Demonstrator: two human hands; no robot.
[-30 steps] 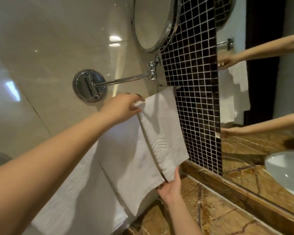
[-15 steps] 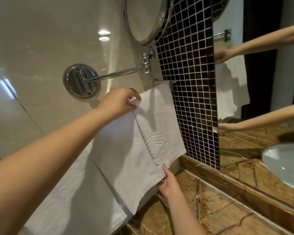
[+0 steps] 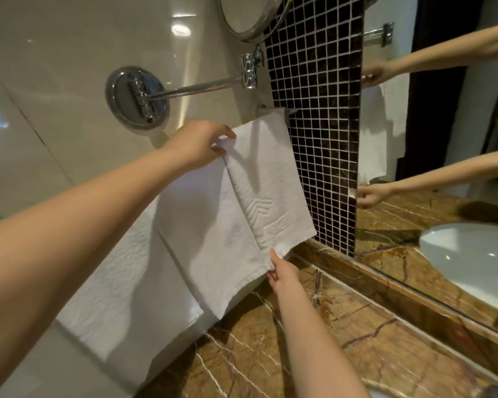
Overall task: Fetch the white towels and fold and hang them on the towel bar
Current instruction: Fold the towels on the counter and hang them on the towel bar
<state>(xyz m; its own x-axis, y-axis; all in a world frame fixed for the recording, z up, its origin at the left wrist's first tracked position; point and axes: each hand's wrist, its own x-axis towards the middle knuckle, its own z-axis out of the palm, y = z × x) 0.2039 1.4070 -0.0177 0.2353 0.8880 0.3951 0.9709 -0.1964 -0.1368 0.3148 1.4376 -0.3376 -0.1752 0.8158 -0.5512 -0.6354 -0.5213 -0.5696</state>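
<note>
Three soft white towels [image 3: 270, 182] hang under the shiny bar [image 3: 272, 110]; left hand [image 3: 197, 146] pinches one's top, right hand [image 3: 282, 272] its bottom.

A bathroom is shown. A round mirror [image 3: 250, 15] on a chrome swing arm [image 3: 202, 89] is fixed to glossy beige wall tiles [image 3: 69, 53] at upper centre, and white towels [image 3: 268, 179] are hung from a towel bar [image 3: 263, 109] below it. At right, a dark mosaic strip [image 3: 314, 110] is met by a large wall mirror [image 3: 443, 139], in which a white basin [image 3: 469, 254] is reflected above the brown marble desk [image 3: 299, 354].
</note>
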